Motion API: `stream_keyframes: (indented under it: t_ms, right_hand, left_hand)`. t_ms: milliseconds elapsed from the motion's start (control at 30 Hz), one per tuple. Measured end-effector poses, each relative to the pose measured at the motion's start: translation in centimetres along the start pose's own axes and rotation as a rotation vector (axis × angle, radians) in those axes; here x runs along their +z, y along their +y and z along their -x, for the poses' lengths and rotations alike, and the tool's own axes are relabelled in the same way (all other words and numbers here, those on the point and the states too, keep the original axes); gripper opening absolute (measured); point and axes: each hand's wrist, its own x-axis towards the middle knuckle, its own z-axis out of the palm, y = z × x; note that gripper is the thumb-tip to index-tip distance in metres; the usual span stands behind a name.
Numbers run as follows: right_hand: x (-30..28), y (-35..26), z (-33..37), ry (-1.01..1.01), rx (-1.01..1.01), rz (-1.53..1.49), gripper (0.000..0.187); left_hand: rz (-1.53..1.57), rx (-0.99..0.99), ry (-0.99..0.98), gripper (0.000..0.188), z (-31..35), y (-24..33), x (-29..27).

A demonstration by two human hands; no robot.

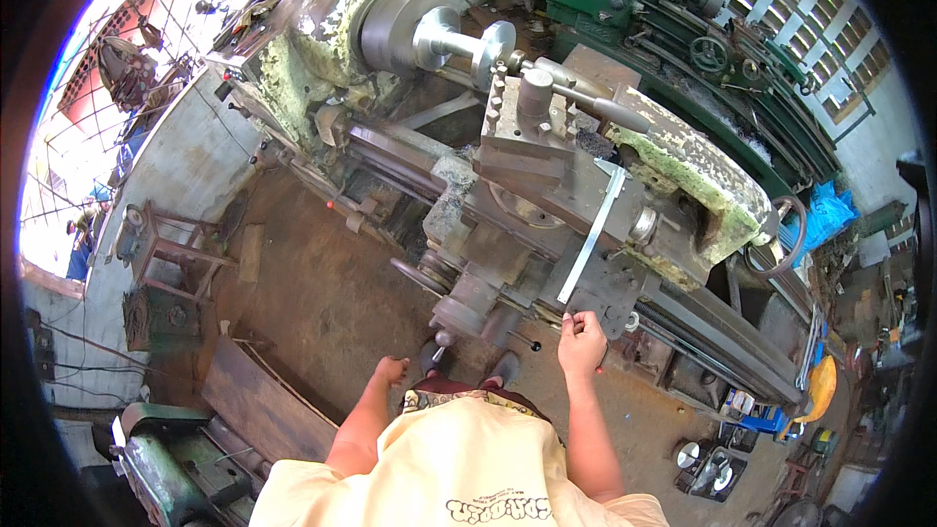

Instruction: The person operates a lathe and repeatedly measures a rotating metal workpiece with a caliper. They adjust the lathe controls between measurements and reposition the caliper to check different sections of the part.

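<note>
My right hand (583,344) is over the front edge of the lathe carriage, its fingers pinched together just below the near end of a steel vernier caliper (589,246). Whether the fingertips touch the caliper or hold something small is too fine to make out. The caliper lies slantwise on the carriage, its jaws up beside the tool post (532,112). Low over the floor, my left hand (392,369) hangs away from the machine with its fingers curled in and nothing visible in them. A shiny flanged metal workpiece (457,44) sits in the lathe chuck (392,31).
The lathe's tailstock (698,171) with its handwheel (778,236) stands to the right. A ball-ended lever (534,345) sticks out near my feet. A green lathe (673,49) stands behind; another green machine (176,449) is at lower left, beside a wooden board (259,395).
</note>
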Motion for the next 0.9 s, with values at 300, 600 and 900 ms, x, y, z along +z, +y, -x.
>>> stream_keyframes:
  t_ms: [300,600,900]
  right_hand:
    - [-0.4,0.6,-0.2,-0.078,-0.058,-0.063,0.021]
    - [0.1,0.9,0.1,-0.008,-0.099,-0.059,0.021]
    - [0.5,0.4,0.2,0.033,-0.036,0.050,0.020]
  left_hand:
    - [0.077,0.022,0.045,0.040,3.2,-4.2,2.3]
    - [0.120,-0.060,0.033,0.034,3.9,-9.2,1.3]
    - [0.107,0.113,0.016,0.033,6.3,-16.5,1.1]
